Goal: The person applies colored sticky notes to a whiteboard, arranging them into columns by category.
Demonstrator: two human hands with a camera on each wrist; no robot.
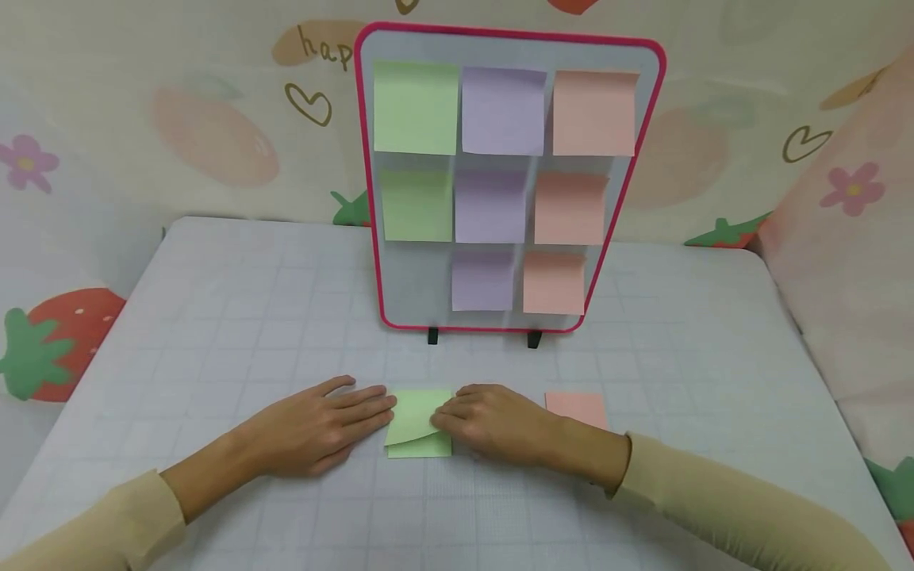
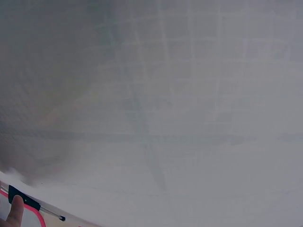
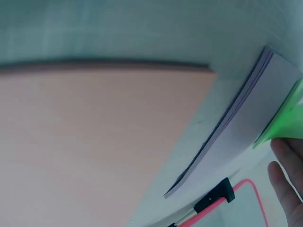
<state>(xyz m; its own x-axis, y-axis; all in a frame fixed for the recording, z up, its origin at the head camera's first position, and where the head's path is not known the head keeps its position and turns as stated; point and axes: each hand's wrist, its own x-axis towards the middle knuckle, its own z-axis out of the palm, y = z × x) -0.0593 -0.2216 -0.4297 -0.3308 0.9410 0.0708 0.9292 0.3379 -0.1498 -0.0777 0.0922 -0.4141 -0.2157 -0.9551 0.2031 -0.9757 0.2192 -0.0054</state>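
A pad of green sticky notes (image 1: 416,403) lies on the table in front of the board. My left hand (image 1: 321,428) rests flat beside it, straight fingers touching its left edge. From the right, my right hand (image 1: 493,420) pinches the top green note near its right edge. That note's lower edge is lifted and slanted, baring a strip of the pad below. In the right wrist view, fingertips (image 3: 286,158) meet the bent green note (image 3: 289,122). A purple pad (image 3: 246,118) shows there, hidden under my right hand in the head view.
A pink-rimmed whiteboard (image 1: 417,281) stands upright at the back on black feet (image 1: 432,336). It bears two green notes (image 1: 416,109) at left, three purple (image 1: 503,111) in the middle, three pink (image 1: 595,113) at right. A pink pad (image 1: 577,406) lies partly behind my right forearm.
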